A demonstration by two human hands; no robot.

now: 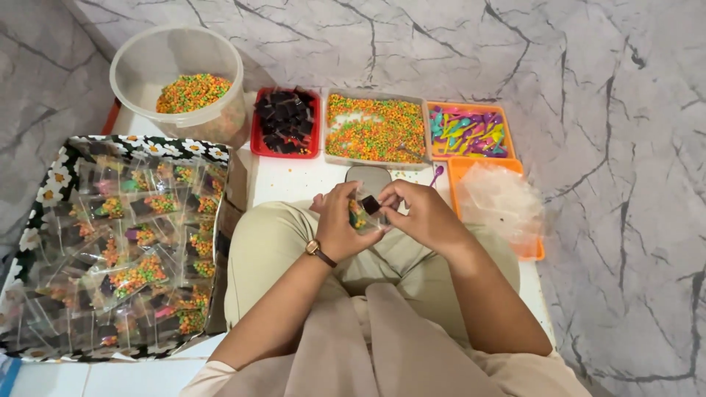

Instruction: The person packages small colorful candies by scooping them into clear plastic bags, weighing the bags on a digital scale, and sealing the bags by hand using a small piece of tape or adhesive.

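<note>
Floor: grey-white marble-pattern floor [456, 44] w/ dark veins, runs across top, left and right of view. On it lies a white tiled board [294, 180], grout lines visible at lower left; all containers sit on this board. No counter in view; the person sits low, legs in beige trousers, lap in centre.

Left hand [340, 224]: wristwatch w/ brown strap on wrist, fingers closed round a small clear packet [362, 213] holding coloured sprinkles and a dark square piece. Right hand [425, 213]: fingertips pinched on the same packet's upper right edge. Both hands meet over the lap, packet clamped between them, just in front of a small grey dish [370, 176].

Far row, left to right: round clear tub [176, 73] w/ orange-green sprinkles in its base; red tray [285, 121] of dark square pieces; clear rectangular tray [376, 129] spread w/ the same sprinkles; orange tray [471, 132] of small multi-coloured plastic spoons. Trays stand just beside one another, approx. in line.

Right of hands: second orange tray [526, 246] piled w/ empty clear bags. One purple spoon [437, 175] lies loose on the board near it.

Left: cardboard box [44, 191] w/ daisy-print rim, filled w/ finished clear packets of sprinkles and dark pieces, stacked loosely.
</note>
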